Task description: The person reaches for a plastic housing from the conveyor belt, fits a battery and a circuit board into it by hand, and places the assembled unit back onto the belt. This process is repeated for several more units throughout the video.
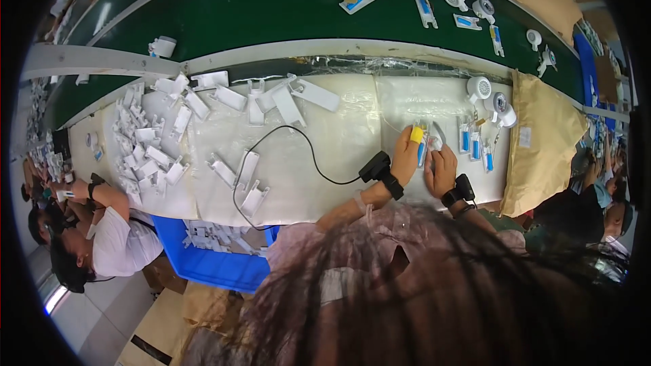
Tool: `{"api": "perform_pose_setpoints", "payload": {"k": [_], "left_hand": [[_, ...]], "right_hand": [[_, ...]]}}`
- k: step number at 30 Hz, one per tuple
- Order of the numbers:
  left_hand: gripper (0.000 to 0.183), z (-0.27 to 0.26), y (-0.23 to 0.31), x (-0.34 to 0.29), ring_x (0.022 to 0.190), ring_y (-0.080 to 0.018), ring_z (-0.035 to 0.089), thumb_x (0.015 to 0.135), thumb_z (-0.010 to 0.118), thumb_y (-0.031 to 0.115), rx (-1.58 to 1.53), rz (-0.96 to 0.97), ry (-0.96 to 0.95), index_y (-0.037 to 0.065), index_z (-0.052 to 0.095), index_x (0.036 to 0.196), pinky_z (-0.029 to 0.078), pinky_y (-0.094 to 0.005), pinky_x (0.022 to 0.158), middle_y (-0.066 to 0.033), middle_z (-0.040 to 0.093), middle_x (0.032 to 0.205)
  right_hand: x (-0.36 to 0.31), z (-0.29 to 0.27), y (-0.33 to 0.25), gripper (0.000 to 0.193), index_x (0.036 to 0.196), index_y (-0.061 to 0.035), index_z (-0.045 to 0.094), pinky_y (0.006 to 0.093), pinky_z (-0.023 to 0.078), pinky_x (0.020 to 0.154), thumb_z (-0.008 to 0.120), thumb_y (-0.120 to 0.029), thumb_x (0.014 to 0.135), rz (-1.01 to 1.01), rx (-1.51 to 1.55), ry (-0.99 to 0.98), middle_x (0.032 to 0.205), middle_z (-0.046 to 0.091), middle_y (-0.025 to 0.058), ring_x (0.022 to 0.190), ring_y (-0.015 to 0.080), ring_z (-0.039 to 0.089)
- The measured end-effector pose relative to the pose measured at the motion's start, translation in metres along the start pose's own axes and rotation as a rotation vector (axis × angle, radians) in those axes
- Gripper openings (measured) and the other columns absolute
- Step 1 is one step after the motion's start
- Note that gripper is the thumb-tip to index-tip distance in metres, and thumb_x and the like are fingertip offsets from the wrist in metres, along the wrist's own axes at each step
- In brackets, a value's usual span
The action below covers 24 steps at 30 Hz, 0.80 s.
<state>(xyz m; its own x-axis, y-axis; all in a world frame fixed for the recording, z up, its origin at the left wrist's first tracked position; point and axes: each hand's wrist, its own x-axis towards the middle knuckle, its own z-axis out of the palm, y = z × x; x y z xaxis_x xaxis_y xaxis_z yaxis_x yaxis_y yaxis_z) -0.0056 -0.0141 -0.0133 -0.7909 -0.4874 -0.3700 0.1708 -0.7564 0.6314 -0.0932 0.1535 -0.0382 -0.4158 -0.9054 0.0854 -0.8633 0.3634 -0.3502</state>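
Note:
Right of the middle of the bench, my left hand (405, 157) is closed on a narrow white plastic handle with a blue cylinder (422, 154) in it. One of its fingers wears a yellow cover (416, 134). My right hand (442, 169) is beside it, fingers bent in. A curved whitish strip (439, 133) rises at its fingertips; its lower end is hidden. Farther right lie several white handles with blue cylinders (476, 144), apart from my hands. Round white heads (479, 88) on wires lie above them.
Loose white plastic shells (154, 156) pile up at the left. A black cable (298, 130) runs from my left wrist band across the bench. Brown paper (542, 142) covers the right end. A green belt (258, 10) carries assemblies beyond. A blue bin (210, 268) stands below left; co-workers sit nearby.

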Motion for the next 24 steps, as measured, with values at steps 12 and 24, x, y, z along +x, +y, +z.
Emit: {"api": "perform_pose_setpoints", "payload": {"k": [12, 24], "left_hand": [[0.053, -0.062, 0.188, 0.030, 0.055, -0.0180, 0.059, 0.097, 0.041, 0.052, 0.254, 0.392, 0.178, 0.002, 0.058, 0.094, 0.049, -0.0293, 0.050, -0.0102, 0.062, 0.072], [0.061, -0.149, 0.310, 0.169, 0.108, -0.0385, 0.050, 0.072, 0.073, 0.015, 1.605, 1.048, 0.889, 0.003, 0.047, 0.126, 0.038, -0.0490, 0.096, -0.0232, 0.051, 0.121]], "right_hand": [[0.008, -0.012, -0.008, 0.056, 0.129, 0.0013, 0.047, 0.0498, 0.028, 0.108, 0.058, -0.014, 0.077, -0.027, 0.027, 0.096, 0.138, 0.044, 0.0205, 0.132, 0.0384, 0.038], [0.007, -0.004, -0.003, 0.053, 0.125, 0.0011, 0.052, 0.0499, 0.034, 0.104, 0.061, -0.019, 0.076, -0.044, 0.065, 0.224, 0.133, 0.049, 0.0197, 0.127, 0.0375, 0.044]]}}
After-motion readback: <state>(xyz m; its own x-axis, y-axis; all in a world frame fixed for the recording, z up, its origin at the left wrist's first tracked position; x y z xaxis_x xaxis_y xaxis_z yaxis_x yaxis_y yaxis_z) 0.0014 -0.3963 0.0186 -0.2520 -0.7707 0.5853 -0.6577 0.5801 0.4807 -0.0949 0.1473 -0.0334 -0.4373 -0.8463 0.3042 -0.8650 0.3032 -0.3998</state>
